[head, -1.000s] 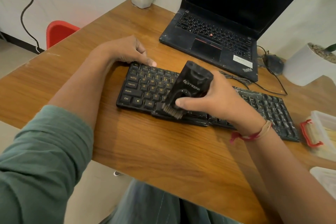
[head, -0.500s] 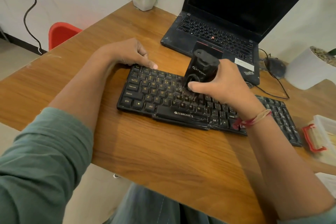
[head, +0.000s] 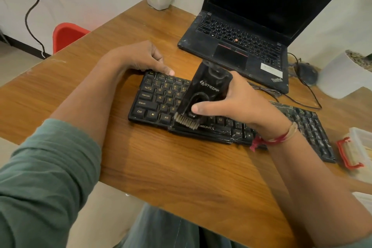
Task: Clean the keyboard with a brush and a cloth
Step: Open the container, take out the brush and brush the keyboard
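Gripping the black brush, the right hand sets its bristles on the keyboard at its 6 o'clock edge. The left hand clasps the keyboard's 10 o'clock corner, thumb on top. On the tabletop, a laptop sits at 1 o'clock.

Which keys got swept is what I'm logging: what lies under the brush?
The brush, gripped by the right hand, has its bristles at the keyboard's front edge, right of the Alt key. The keys beneath the brush body are covered.
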Available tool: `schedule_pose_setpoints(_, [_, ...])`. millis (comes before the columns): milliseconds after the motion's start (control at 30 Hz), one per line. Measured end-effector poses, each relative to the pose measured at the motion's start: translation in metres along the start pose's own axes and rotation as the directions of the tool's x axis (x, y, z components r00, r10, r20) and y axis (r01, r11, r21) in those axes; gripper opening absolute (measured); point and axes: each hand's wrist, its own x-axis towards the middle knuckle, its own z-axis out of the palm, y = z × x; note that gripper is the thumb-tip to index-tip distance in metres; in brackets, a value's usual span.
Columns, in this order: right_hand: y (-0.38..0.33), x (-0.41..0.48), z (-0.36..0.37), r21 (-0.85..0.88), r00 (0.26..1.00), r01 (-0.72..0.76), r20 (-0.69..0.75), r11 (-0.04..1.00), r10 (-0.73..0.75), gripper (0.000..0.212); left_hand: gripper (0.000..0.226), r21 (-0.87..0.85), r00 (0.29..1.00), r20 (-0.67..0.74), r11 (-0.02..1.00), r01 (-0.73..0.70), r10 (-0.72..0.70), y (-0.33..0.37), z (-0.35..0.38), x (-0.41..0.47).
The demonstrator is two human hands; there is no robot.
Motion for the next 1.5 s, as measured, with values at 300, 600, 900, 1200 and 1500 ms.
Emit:
schedule_pose_setpoints(300, [-0.010, 0.004, 0.005, -0.349, 0.979, -0.018, -0.196, 0.937, -0.054, 0.034, 0.040, -0.021, 0.999, -0.035, 0.999, 0.033, -0.033, 0.003, 0.002, -0.003])
schedule_pose_setpoints(600, [-0.022, 0.005, 0.015, -0.500, 0.986, -0.022, -0.153, 0.866, -0.064, 0.036, 0.039, 0.004, 0.997, -0.068, 0.999, 0.047, -0.047, 0.009, 0.003, -0.003])
schedule_pose_setpoints(900, [-0.021, 0.006, 0.028, -0.360, 0.994, 0.109, 0.055, 0.927, -0.096, 0.031, 0.038, 0.001, 0.998, -0.052, 0.999, 0.035, -0.034, 0.006, 0.001, -0.003])
schedule_pose_setpoints(1200, [0.009, 0.006, -0.015, -0.108, 0.995, -0.073, -0.070, 0.991, 0.066, 0.039, 0.062, -0.025, 0.999, 0.010, 0.999, 0.032, -0.032, 0.000, 0.000, 0.000])
schedule_pose_setpoints(1500, [0.015, -0.002, -0.019, -0.124, 0.988, -0.105, -0.124, 0.987, 0.090, 0.036, 0.064, -0.010, 1.000, 0.016, 1.000, 0.018, -0.018, 0.001, -0.001, -0.001])
